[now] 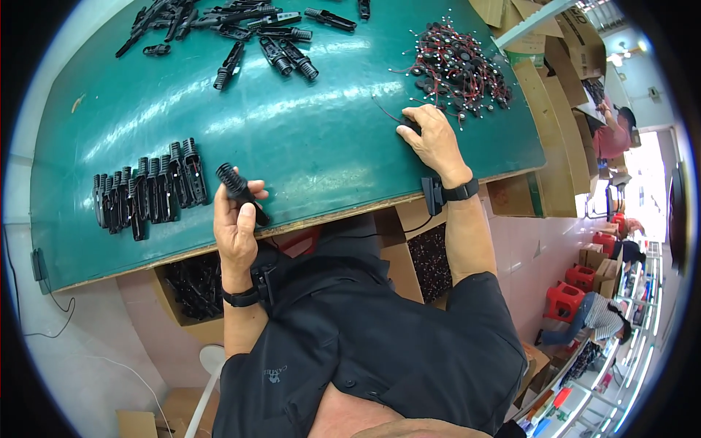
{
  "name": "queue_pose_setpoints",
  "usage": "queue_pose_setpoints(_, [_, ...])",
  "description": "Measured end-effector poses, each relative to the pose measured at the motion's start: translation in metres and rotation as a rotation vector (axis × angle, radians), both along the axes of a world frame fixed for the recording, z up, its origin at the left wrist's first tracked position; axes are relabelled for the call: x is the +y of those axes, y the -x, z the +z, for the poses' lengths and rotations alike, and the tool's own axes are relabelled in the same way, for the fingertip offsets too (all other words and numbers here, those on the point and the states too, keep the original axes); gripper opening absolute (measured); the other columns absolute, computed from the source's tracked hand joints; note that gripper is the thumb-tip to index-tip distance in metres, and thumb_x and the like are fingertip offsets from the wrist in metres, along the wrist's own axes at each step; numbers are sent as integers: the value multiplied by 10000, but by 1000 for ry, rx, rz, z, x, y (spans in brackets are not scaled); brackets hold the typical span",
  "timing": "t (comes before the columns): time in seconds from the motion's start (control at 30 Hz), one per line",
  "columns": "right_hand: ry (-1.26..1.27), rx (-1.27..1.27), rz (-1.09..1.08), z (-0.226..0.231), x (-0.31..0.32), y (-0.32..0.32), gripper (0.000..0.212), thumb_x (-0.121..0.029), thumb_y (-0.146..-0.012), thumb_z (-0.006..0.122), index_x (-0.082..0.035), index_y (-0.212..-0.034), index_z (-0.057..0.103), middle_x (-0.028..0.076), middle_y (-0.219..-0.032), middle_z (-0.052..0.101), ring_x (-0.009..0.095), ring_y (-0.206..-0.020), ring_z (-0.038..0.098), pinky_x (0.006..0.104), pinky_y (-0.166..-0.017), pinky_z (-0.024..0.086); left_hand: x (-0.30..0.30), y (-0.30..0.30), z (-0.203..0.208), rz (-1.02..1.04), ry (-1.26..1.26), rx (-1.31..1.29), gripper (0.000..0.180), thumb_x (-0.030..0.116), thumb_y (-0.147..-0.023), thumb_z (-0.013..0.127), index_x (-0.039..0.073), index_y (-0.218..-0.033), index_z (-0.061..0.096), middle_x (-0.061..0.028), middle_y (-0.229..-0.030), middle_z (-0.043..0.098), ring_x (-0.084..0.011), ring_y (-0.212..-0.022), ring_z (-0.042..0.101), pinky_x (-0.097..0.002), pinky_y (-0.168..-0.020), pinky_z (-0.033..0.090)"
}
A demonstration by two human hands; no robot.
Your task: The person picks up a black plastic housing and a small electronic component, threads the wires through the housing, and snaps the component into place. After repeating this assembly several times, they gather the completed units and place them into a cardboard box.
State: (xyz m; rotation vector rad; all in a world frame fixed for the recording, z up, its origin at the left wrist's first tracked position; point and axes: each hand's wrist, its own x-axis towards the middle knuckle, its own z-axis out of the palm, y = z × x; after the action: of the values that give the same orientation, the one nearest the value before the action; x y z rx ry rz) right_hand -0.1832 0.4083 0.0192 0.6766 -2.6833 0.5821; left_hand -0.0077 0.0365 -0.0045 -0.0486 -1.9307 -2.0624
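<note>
My left hand (237,226), near the table's front edge, is closed round a black plastic housing (234,182). The ribbed, spring-like end of this housing points up and away from me. Farther right, my right hand (432,139) rests low over the green tabletop, its thumb and fingers closed on a small black wired part (411,125). A thin wire trails from that part toward the far left; the fingers hide much of the rest. Just beyond this hand lies a heap of small round black parts (460,66) with red and black wires and shiny tips.
Left on the green table (314,131) stands a row of similar black housings (150,186). More lie loosely piled at the far side (281,55). Cardboard boxes (551,124) adjoin the right edge; a box of black parts (193,285) sits below. Other people work far right.
</note>
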Motion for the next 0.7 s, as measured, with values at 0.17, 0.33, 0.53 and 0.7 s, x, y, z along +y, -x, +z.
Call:
queue_pose_setpoints(0.17, [-53, -42, 13, 3, -4, 2, 206, -131, -936, 763, -26, -1110, 733, 96, -1027, 711, 261, -943, 707, 362, -836, 563, -7, -1, 3, -24, -103, -3, 508, 171, -1088, 531, -5, -1548, 411, -152, -1308, 688, -133, -971, 655, -278, -850, 515])
queue_pose_setpoints(0.33, [337, -402, 3, 14, -29, -15, 167, -126, -1006, 724, -31, -1144, 725, 41, -996, 708, 147, -866, 707, 290, -773, 567, -9, -1, -5, -35, -229, -40, 526, 232, -1094, 577, -4, -1542, 434, -135, -1259, 674, -111, -916, 631, -242, -771, 503])
queue_pose_setpoints(0.53, [748, -638, 213, 6, -100, -39, 208, -33, -1018, 696, -7, -1224, 687, 15, -983, 696, 85, -843, 686, 232, -767, 572, -4, 0, 2, 1, -95, -35, 588, 240, -1033, 749, -5, -1500, 488, -71, -1208, 635, -92, -984, 631, -238, -832, 527])
queue_pose_setpoints(0.7, [837, -664, 303, 3, -121, -43, 275, 50, -984, 693, 34, -1258, 668, 47, -1044, 698, 98, -855, 692, 244, -780, 583, -1, 0, 0, 44, -9, 32, 577, 240, -1021, 764, -12, -1476, 513, -56, -1106, 671, -76, -863, 619, -215, -725, 500])
